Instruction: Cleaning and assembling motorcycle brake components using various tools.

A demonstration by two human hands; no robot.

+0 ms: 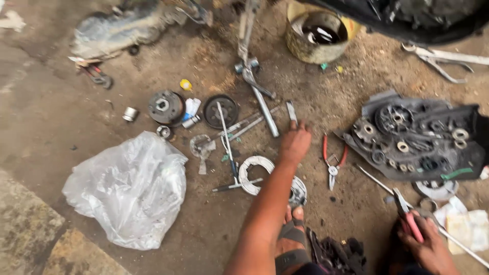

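- Left hand [294, 142]: stretched forward over the dirt floor [46, 127], fingers extended and fingertips touching the near end of a flat metal file [291, 111]; nothing is enclosed in the hand.
- Right hand [430, 244]: at lower right, fingers wrapped around pink-handled pliers [407, 214], whose metal nose points up and left.
- Red-handled pliers [333, 160]: lying on the floor just right of the left hand, jaws toward the viewer.
- Long wrench [261, 99]: lying diagonally, just left of the file.
- Ring-shaped metal part [254, 168]: beside the left forearm, crossed by a T-handled tool [227, 147].
- Clutch drum [166, 107] and dark pulley disc [221, 111]: left of the wrench, with a small white-and-blue packet [192, 108] between them.
- Clear plastic bag [130, 191]: crumpled, at lower left.
- Black engine cover [417, 140]: at right, holding gears and bearings.
- Round can [316, 40]: at top centre, yellowish rim, dark liquid inside.
- White paper packages [466, 226]: at the right edge, near the right hand.
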